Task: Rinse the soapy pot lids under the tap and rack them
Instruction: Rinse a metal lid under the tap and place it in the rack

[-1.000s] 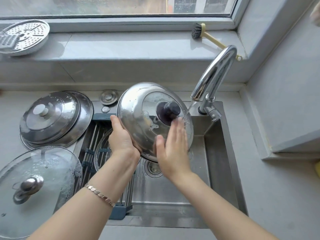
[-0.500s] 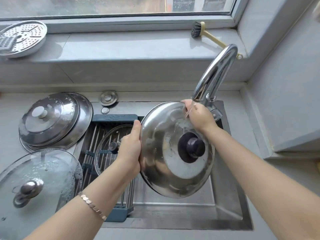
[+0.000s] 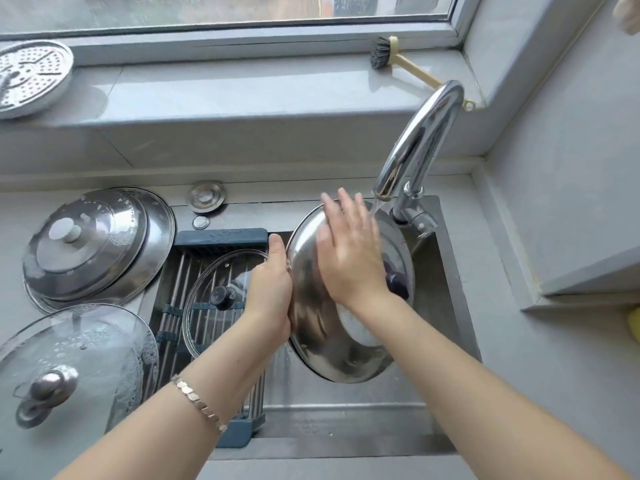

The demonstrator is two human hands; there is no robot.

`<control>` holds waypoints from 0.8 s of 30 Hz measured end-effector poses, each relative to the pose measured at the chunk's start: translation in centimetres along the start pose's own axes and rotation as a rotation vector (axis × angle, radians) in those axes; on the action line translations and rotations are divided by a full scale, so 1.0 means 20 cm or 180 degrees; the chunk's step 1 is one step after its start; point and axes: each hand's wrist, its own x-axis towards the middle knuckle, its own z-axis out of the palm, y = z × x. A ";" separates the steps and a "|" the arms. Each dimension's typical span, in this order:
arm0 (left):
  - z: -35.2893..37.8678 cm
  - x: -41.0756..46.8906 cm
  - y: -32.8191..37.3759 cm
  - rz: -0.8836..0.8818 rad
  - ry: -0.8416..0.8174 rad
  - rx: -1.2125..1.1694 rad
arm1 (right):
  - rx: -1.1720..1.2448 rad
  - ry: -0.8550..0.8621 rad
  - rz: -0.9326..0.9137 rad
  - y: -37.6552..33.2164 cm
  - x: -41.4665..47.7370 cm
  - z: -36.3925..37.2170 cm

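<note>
A steel pot lid (image 3: 325, 344) with a dark knob (image 3: 398, 284) is held tilted over the sink under the running tap (image 3: 415, 143). My left hand (image 3: 272, 292) grips its left rim. My right hand (image 3: 349, 251) lies flat and open on the lid's top, fingers spread, just left of the water stream. A small glass lid (image 3: 207, 289) with a black knob rests on the roll-up rack (image 3: 221, 237) over the sink's left half. Two stacked steel lids (image 3: 104, 244) and a soapy glass lid (image 3: 79, 355) sit on the left counter.
The sink basin (image 3: 440, 306) opens on the right, with the tap base at its back right corner. A dish brush (image 3: 384, 53) and a perforated steamer plate (image 3: 31, 74) lie on the windowsill. A small round sink plug (image 3: 207, 196) sits behind the rack.
My right hand left the lid's upper rim and now lies flat across its top. The lid has tilted more toward the tap, with the knob now partly behind my right wrist.
</note>
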 end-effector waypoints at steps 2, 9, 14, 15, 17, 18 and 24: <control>0.00 0.01 0.00 -0.0013 -0.0048 -0.0040 | 0.0042 -0.0016 0.0575 0.00 0.08 -0.02; -0.05 0.07 -0.02 -0.0060 -0.0089 -0.0145 | -0.0502 0.0008 -0.1117 -0.08 -0.16 0.08; -0.04 0.03 -0.04 -0.0019 0.0093 0.0262 | -0.0234 -0.1105 0.1012 0.00 0.05 -0.09; -0.04 0.02 -0.03 0.0121 0.0189 0.0450 | -0.0229 -0.1282 0.1297 0.04 0.06 -0.12; -0.04 0.00 -0.04 0.0413 0.0135 0.0741 | -0.0028 -0.1572 0.1921 0.14 0.06 -0.19; -0.04 -0.01 -0.05 0.0576 0.0052 0.0897 | 0.0190 -0.1710 0.2294 0.19 0.05 -0.21; 0.06 -0.10 -0.18 0.1613 -0.1188 0.2163 | 0.1784 -0.1594 0.2991 0.32 -0.02 -0.29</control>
